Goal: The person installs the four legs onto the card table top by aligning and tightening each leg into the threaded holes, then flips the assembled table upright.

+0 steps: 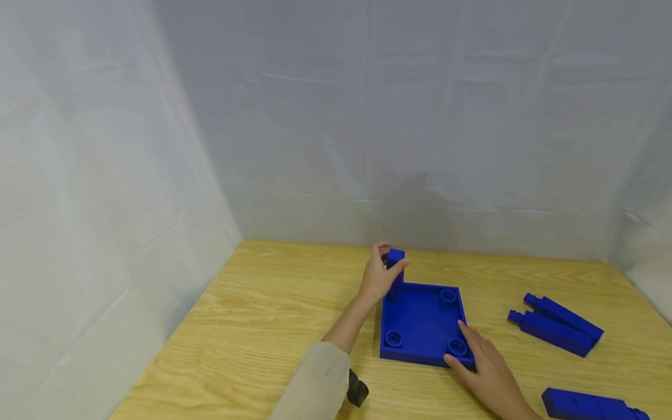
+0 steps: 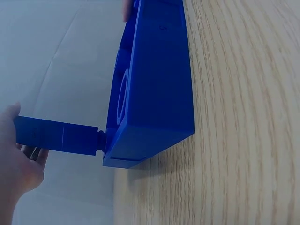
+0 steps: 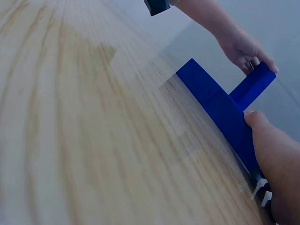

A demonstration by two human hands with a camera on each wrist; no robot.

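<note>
On table [image 1: 262,303], leg [image 1: 395,271] upright.

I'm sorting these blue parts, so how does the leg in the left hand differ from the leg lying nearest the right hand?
The held leg stands upright in the tray's far corner socket, gripped by the left hand. The loose leg lies flat on the table, untouched. Both are blue.

Peg [image 1: 395,269] upright in tray [image 1: 420,326] corner.

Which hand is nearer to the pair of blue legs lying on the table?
Right. The right hand rests on the blue tray beside the pair of blue legs; the left hand grips an upright leg farther away.
</note>
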